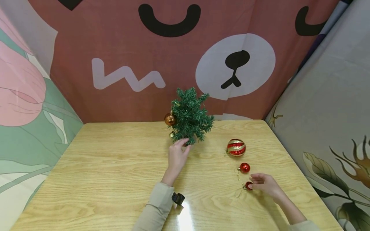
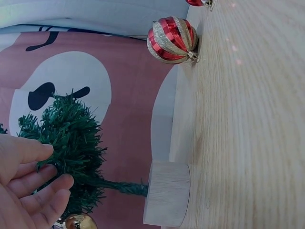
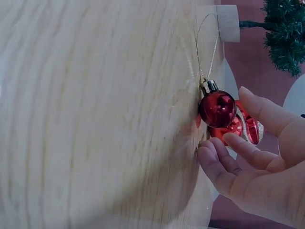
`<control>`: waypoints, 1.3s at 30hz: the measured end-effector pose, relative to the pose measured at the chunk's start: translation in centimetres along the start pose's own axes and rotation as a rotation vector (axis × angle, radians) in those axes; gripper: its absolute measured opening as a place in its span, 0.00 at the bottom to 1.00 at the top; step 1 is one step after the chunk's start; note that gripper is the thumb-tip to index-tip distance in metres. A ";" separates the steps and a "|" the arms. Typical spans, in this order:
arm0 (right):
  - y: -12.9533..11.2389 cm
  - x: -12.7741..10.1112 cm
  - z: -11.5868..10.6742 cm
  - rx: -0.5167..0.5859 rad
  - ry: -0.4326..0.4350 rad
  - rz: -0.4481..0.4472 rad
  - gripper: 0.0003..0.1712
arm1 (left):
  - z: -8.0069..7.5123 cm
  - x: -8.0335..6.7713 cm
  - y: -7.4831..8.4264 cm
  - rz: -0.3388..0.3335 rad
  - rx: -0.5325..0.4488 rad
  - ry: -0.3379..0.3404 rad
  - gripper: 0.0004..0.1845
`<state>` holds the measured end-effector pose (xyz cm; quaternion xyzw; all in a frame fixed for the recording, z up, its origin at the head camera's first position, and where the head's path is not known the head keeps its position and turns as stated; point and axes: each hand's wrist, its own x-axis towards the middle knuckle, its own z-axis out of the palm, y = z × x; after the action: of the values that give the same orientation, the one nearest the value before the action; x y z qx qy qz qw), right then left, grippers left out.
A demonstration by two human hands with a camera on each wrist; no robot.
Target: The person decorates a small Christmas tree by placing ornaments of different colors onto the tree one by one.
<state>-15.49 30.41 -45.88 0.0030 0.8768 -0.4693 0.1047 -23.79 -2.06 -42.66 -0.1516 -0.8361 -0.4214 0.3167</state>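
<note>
A small green artificial Christmas tree (image 1: 192, 117) on a round wooden base (image 2: 167, 193) stands at the table's back. On its left side hang a shiny copper-coloured ball (image 1: 170, 119) and a smaller gold ball (image 1: 172, 134). My left hand (image 1: 177, 155) is at the tree's lower front branches, fingers loosely bent, nothing seen in its grasp. At the right, my right hand (image 1: 266, 185) reaches around a small dark red ball (image 3: 218, 109) with a gold loop; thumb and fingers stand apart beside it. Whether they touch the ball I cannot tell.
Behind the small ball lie another red ball (image 1: 244, 167) and a larger red-and-gold striped ball (image 1: 236, 147), both on the wooden table (image 1: 115, 179). A printed cloth (image 1: 121, 41) hangs right behind the tree, with further cloths at both sides.
</note>
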 end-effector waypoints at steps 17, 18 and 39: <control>0.0 0.5 0.6 0.017 -0.051 -0.055 0.25 | -0.2 -0.1 0.0 -0.019 -0.001 -0.002 0.10; 0.0 0.5 0.6 0.020 -0.055 -0.057 0.25 | -0.2 -0.1 0.0 -0.018 0.000 0.000 0.10; -0.7 0.8 1.2 0.007 -0.095 0.003 0.22 | -0.3 0.2 0.2 -0.001 0.024 -0.011 0.09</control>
<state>-16.11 28.92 -46.11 -0.0175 0.8692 -0.4718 0.1470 -23.73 -2.19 -42.29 -0.1498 -0.8431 -0.4105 0.3136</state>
